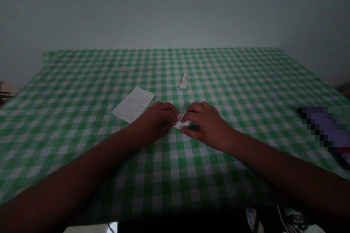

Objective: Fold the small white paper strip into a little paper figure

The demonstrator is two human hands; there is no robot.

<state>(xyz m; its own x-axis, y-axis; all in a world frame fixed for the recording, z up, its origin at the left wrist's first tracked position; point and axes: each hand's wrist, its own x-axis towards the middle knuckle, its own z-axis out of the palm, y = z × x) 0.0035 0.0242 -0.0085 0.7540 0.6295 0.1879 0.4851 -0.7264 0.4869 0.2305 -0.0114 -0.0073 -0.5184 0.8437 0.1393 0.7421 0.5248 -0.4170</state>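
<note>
Both my hands meet at the middle of a table covered with a green and white checked cloth [218, 72]. My left hand [158, 118] and my right hand [206, 123] are closed in a pinch on a small folded piece of printed paper [182, 123] that rests on the cloth between them. Most of that paper is hidden under my fingers. A flat printed sheet of paper [133, 104] lies just left of my left hand. A small folded paper piece [184, 81] stands farther back, beyond my hands.
A blurred dark and purple object [326, 127] lies at the right edge of the table. A plain pale wall rises behind the table's far edge. Some cables and clutter [290, 218] show below the near edge at the right.
</note>
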